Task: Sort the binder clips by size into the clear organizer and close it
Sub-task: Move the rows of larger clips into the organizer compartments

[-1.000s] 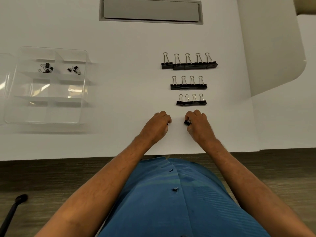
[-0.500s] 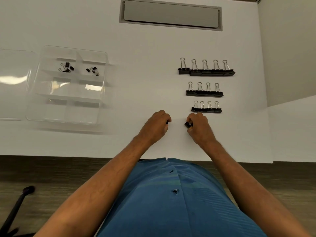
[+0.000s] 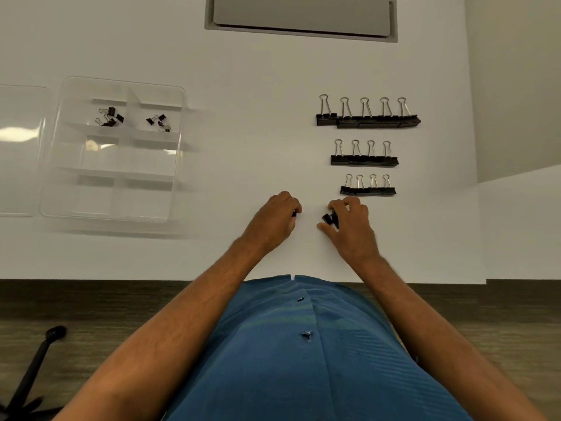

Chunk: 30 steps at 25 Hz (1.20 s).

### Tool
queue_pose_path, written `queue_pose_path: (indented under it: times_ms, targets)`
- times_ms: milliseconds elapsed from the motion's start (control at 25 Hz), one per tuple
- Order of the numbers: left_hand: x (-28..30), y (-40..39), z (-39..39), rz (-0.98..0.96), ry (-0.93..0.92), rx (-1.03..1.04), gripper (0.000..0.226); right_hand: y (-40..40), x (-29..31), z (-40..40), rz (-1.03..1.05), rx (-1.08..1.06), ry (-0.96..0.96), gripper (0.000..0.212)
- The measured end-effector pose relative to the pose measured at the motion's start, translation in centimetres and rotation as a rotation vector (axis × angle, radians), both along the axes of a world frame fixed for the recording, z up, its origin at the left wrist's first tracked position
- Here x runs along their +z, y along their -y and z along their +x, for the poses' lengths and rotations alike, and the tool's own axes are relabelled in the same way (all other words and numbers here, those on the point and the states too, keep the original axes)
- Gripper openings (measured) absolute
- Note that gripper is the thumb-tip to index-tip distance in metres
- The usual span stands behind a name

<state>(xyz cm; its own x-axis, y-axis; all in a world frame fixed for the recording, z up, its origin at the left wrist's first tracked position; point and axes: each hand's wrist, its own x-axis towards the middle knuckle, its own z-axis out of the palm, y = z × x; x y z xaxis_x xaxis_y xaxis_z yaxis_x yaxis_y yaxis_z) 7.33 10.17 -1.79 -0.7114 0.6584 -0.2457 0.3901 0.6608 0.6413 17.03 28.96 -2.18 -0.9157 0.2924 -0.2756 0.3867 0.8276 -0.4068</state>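
Three rows of black binder clips lie on the white table at the right: a large row (image 3: 368, 120), a medium row (image 3: 364, 160) and a small row (image 3: 368, 190). My right hand (image 3: 352, 226) pinches tiny black clips (image 3: 329, 219) just below the small row. My left hand (image 3: 274, 223) is curled round a tiny clip (image 3: 294, 213), of which only a black edge shows. The clear organizer (image 3: 113, 147) sits open at the left. Several tiny clips (image 3: 110, 117) lie in its far-left compartment and a few more (image 3: 159, 121) in the far-right one.
The organizer's clear lid (image 3: 18, 147) lies flat to the left of it. A grey recessed panel (image 3: 300, 16) is set in the table at the far edge. A chair base (image 3: 30, 375) stands on the floor at the lower left.
The view has shifted, so everything sits further right and lower in frame. My right hand has lifted its fingers and the tiny clips under it show more. My left hand stays curled.
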Motion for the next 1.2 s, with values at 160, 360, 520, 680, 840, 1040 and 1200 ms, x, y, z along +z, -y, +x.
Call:
queue_pose_path:
  times_ms: [160, 360, 520, 680, 840, 1040, 1200]
  targets:
    - [-0.1, -0.5, 0.3, -0.012, 0.003, -0.005, 0.021, -0.1, 0.0, -1.1, -0.138, -0.028, 0.032, 0.025]
    - [-0.2, -1.2, 0.5, -0.014, 0.006, 0.015, 0.019, -0.2, 0.0, -1.5, 0.067, 0.113, 0.092, 0.025]
    - [-0.3, -1.5, 0.4, -0.021, 0.010, 0.029, 0.019, -0.5, -0.2, -1.4, 0.144, 0.169, 0.108, 0.026]
    - [-0.1, -1.5, 0.4, -0.011, 0.003, 0.038, 0.018, -0.8, -0.3, -1.2, 0.134, 0.195, 0.078, 0.025]
    - [-0.1, -1.2, 0.3, -0.014, 0.002, 0.040, 0.018, -1.0, -0.6, -0.8, 0.073, 0.172, 0.034, 0.017]
    - [-0.1, -0.7, 0.3, -0.012, 0.002, 0.044, 0.018, -1.1, -0.5, -0.9, 0.053, 0.195, -0.001, 0.023]
    - [0.1, -0.4, 0.2, -0.006, 0.003, 0.050, 0.019, -0.8, 0.3, -1.4, 0.062, 0.209, 0.018, 0.025]
